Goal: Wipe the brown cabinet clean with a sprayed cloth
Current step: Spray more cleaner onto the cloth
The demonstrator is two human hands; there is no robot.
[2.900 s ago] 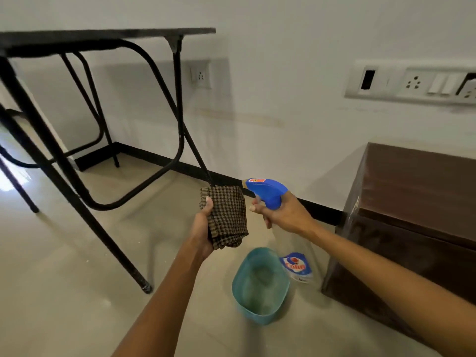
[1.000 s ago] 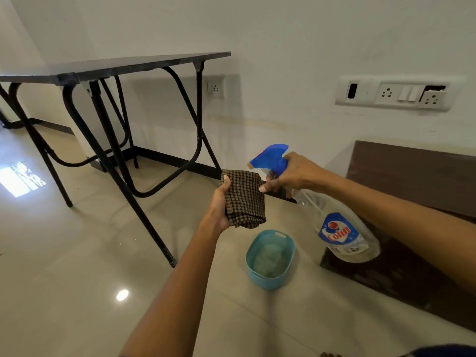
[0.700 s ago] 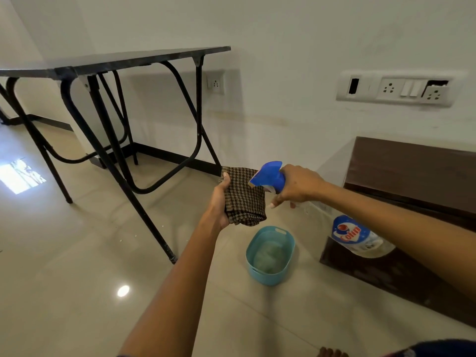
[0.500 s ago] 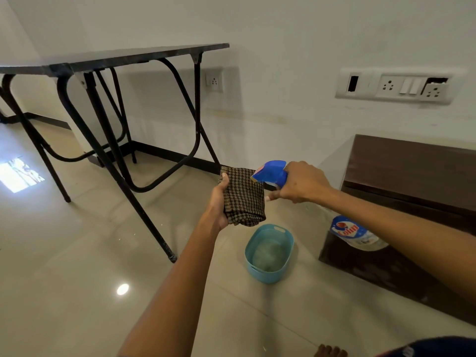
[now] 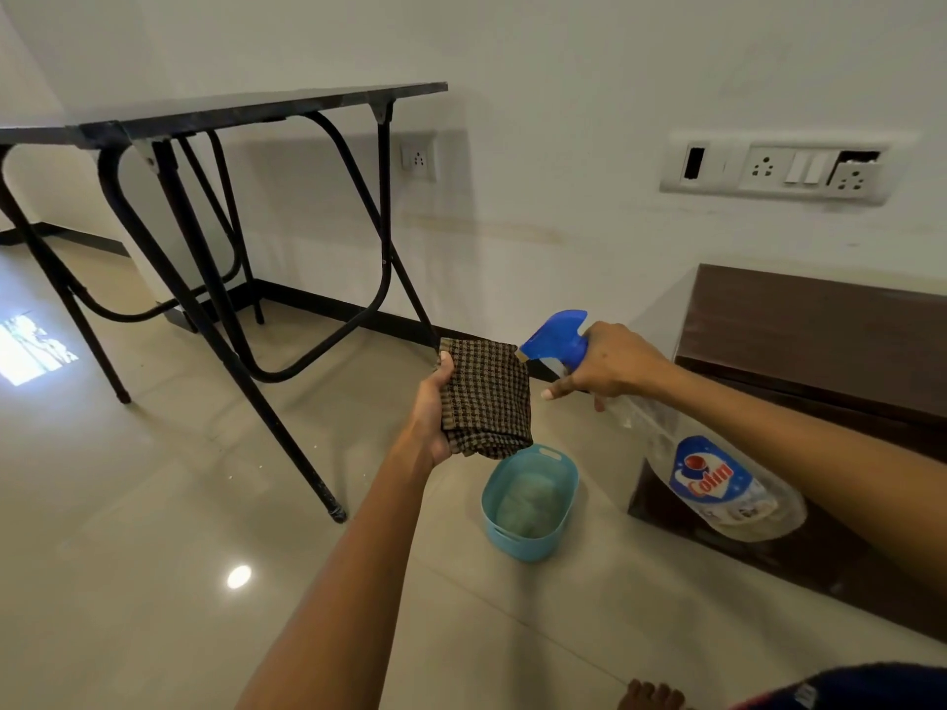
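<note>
Spraying works best up close: left hand (image 5: 429, 402) grips the cloth (image 5: 486, 397), right hand (image 5: 607, 363) grips the spray bottle (image 5: 709, 468), nozzle aimed at its middle.

One legible marking noted: the brand name "Colin" in red lettering on the blue-and-white label of the clear plastic spray bottle with a blue trigger head (image 5: 717, 474); its smaller print is unreadable.

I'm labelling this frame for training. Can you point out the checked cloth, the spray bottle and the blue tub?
checked cloth (image 5: 487, 397), head view, middle of the folded fabric.
spray bottle (image 5: 715, 476), head view, on its label.
blue tub (image 5: 517, 543), head view, near outer wall.
</note>
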